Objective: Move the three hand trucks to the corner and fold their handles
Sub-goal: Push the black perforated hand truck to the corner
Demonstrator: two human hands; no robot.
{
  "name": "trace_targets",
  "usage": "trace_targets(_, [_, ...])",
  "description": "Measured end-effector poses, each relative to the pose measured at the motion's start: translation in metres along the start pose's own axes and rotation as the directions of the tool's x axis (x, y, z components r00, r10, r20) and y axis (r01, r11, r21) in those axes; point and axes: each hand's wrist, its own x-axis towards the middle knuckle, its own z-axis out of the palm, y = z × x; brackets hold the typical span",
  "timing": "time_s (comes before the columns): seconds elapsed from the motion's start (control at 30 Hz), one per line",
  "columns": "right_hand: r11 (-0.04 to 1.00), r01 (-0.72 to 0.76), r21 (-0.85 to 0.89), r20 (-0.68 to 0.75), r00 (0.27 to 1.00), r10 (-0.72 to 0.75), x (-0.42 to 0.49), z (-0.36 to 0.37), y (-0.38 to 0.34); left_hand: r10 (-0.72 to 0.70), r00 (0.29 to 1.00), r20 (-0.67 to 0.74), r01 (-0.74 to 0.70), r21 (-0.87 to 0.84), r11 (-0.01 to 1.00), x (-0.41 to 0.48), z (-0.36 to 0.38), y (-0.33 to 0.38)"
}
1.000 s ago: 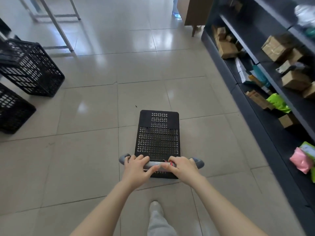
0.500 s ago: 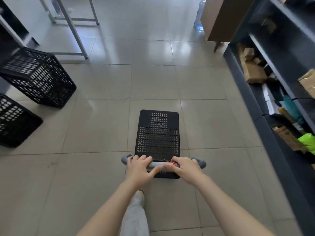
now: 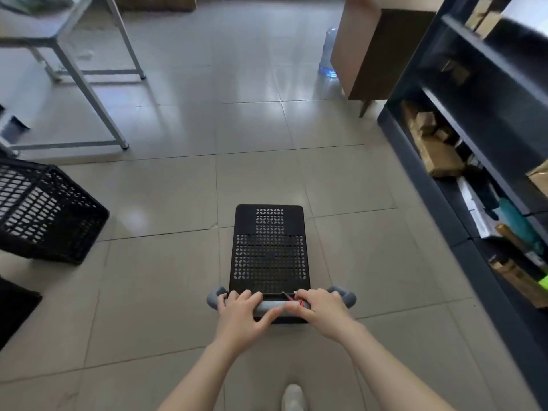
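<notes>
Left hand (image 3: 241, 311) and right hand (image 3: 321, 307) both gripping grey handle (image 3: 271, 307), upright over black truck (image 3: 269, 247), crate (image 3: 44, 209) well left

1 hand truck (image 3: 269, 247); 2 hands: left hand (image 3: 241, 312), right hand (image 3: 321, 310); 1 black crate (image 3: 44, 215) whole in view; 1 desk (image 3: 38, 40); 1 water bottle (image 3: 327, 51); 1 wooden cabinet (image 3: 376, 51); 1 shelf unit (image 3: 489, 51); cardboard boxes (image 3: 441, 158) on it, too blurred to count

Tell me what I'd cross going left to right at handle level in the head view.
Black plastic crate → left hand → right hand, both holding the hand truck handle → dark shelving unit.
</notes>
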Motion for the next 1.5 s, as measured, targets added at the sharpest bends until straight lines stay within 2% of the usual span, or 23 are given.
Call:
trace_targets(0.37, [0.996,0.063,-0.069,0.013,0.998,-0.062,0.207,-0.104,0.016,-0.055,0.998,0.011,0.055,0.010,0.998,0.208,-0.061,-0.024])
trace_targets(0.73, [0.984,0.131,-0.119,0.044,0.991,-0.126,0.409,-0.201,0.006,-0.144,0.986,-0.083,0.141,-0.041,0.989,0.398,-0.125,-0.065])
trace_targets(0.8, [0.985,0.128,-0.119,0.051,0.991,-0.123,0.442,-0.219,0.003,-0.147,0.984,-0.098,0.142,-0.055,0.988,0.433,-0.137,-0.074])
trace_targets(0.93, [0.993,0.092,-0.081,0.080,0.993,-0.085,0.507,-0.265,0.002,-0.127,0.992,-0.023,0.126,-0.041,0.991,0.511,-0.161,-0.079])
trace_targets(1.23, [0.993,0.070,-0.093,0.103,0.993,-0.061,0.650,-0.350,0.003,-0.113,0.993,0.030,0.113,-0.023,0.993,0.672,-0.214,-0.099])
trace_targets(1.5, [0.993,0.048,-0.109,0.074,0.996,-0.041,0.779,-0.421,-0.005,-0.104,0.994,-0.016,0.104,-0.045,0.994,0.814,-0.260,-0.128])
